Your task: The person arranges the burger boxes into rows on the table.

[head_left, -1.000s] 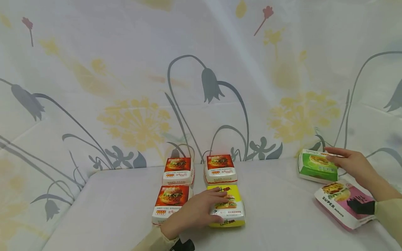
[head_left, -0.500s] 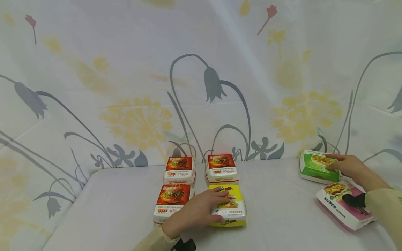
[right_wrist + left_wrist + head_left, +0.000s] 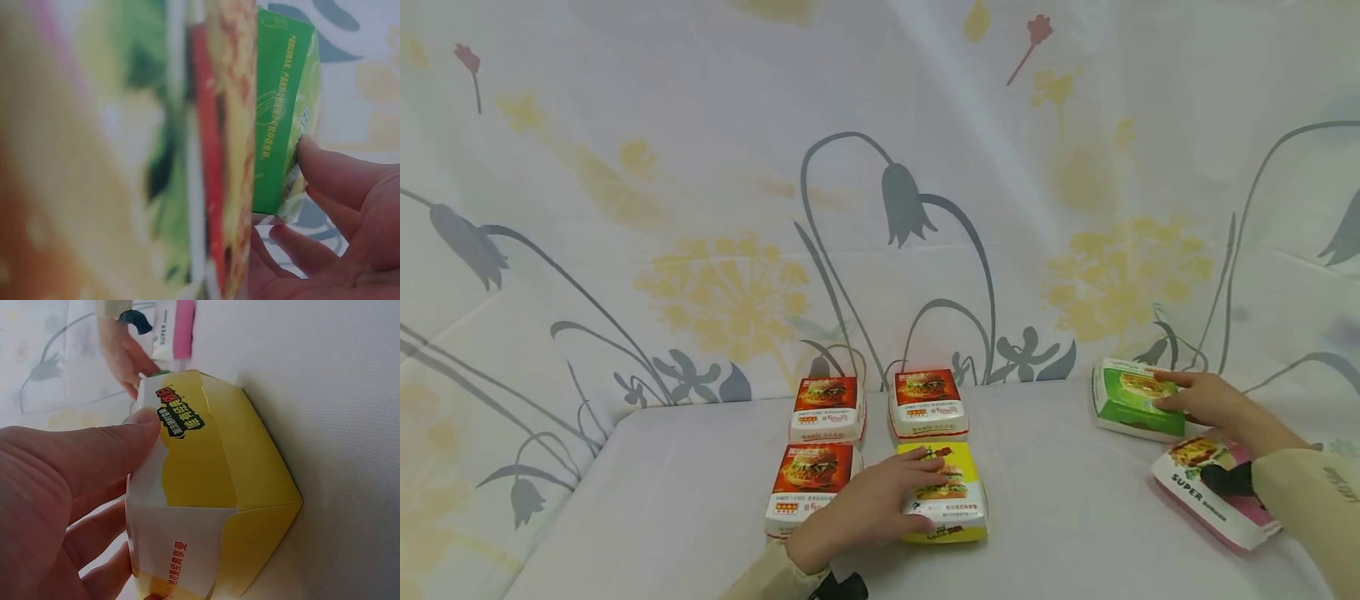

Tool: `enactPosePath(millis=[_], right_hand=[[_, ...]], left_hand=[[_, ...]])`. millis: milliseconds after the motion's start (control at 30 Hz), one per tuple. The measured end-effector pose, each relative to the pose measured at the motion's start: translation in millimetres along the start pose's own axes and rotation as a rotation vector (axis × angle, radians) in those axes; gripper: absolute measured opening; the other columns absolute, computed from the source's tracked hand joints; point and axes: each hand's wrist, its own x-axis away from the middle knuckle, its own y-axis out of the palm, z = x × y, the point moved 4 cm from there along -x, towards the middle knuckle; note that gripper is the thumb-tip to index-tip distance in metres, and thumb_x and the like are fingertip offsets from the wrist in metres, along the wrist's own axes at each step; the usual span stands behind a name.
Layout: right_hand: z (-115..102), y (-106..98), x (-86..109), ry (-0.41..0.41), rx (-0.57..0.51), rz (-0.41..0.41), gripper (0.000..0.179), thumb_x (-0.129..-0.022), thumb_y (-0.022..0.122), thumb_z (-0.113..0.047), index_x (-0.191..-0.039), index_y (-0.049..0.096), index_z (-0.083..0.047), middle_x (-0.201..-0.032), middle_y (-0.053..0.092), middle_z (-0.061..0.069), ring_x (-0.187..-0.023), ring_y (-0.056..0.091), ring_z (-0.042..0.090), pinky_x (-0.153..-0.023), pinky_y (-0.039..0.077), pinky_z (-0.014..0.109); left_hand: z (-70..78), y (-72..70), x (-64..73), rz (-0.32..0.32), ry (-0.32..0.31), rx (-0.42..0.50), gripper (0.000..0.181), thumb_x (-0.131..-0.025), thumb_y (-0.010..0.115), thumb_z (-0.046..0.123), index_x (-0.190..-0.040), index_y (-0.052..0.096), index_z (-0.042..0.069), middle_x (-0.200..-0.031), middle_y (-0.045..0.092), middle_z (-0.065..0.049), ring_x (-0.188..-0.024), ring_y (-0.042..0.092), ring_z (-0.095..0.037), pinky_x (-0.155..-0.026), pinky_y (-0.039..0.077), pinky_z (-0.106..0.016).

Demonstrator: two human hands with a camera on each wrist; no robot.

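Observation:
In the head view, my left hand (image 3: 872, 502) rests spread over the left part of a yellow-and-white burger box (image 3: 957, 508). The left wrist view shows the thumb (image 3: 134, 434) at that box's upper edge and the other fingers behind it, partly hidden. Farther right, my right hand (image 3: 1221, 408) touches the right part of a green burger box (image 3: 1131, 408), thumb and index finger laid on its top. Its lower fingers sit by the box's right end in the right wrist view. Under the right wrist lies a pink-and-white "SUPER" burger box (image 3: 1206, 508), partly hidden by the wrist strap.
Red-and-white burger boxes stand left of and behind the yellow one: a near-left box (image 3: 808, 492), a back-left box (image 3: 826, 408) and a back-right box (image 3: 928, 404). The white table (image 3: 662, 500) ends at a flower-printed curtain (image 3: 715, 167).
My right hand and the green box have shifted a little to the left, away from the pink box's right side. The left hand and the yellow box have stayed in place.

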Motion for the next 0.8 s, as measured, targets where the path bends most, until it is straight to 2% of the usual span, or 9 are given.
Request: enactPosePath(millis=[167, 367, 533, 800], right_hand=[[-11, 7, -1.6, -0.054, 0.132, 0.006, 0.078, -0.096, 0.064, -0.027, -0.148, 0.022, 0.013, -0.140, 0.017, 0.052, -0.127, 0.030, 0.064, -0.100, 0.036, 0.067], [-24, 22, -4.5, -0.050, 0.069, 0.003, 0.077, -0.096, 0.066, -0.025, -0.150, 0.023, 0.011, -0.144, 0.014, 0.049, -0.131, 0.022, 0.064, -0.102, 0.031, 0.069], [-38, 37, -4.6, -0.091, 0.049, 0.006, 0.075, -0.095, 0.067, -0.023, -0.149, 0.028, 0.011, -0.146, 0.017, 0.048, -0.133, 0.021, 0.063, -0.102, 0.031, 0.069], [-48, 59, -0.1, -0.165, 0.055, 0.025, 0.076, -0.093, 0.070, -0.031, -0.149, 0.035, 0.007, -0.148, 0.023, 0.043, -0.133, 0.021, 0.063, -0.101, 0.026, 0.073]], left_hand=[[0.9, -0.6, 0.3, 0.001, -0.007, 0.008, 0.056, -0.087, 0.077, 0.036, -0.140, 0.059, 0.030, -0.149, 0.046, 0.015, -0.143, 0.035, -0.013, -0.109, 0.038, -0.041], [0.6, -1.4, 0.3, -0.004, -0.012, 0.014, 0.056, -0.087, 0.077, 0.036, -0.140, 0.059, 0.030, -0.149, 0.046, 0.016, -0.143, 0.035, -0.013, -0.109, 0.038, -0.042], [-0.1, -1.8, 0.5, 0.003, -0.009, 0.012, 0.056, -0.086, 0.077, 0.036, -0.140, 0.060, 0.030, -0.148, 0.047, 0.016, -0.142, 0.036, -0.013, -0.109, 0.038, -0.041], [0.3, -0.9, -1.0, 0.007, -0.005, 0.018, 0.056, -0.086, 0.078, 0.037, -0.139, 0.060, 0.029, -0.148, 0.047, 0.015, -0.142, 0.037, -0.014, -0.110, 0.038, -0.041]])
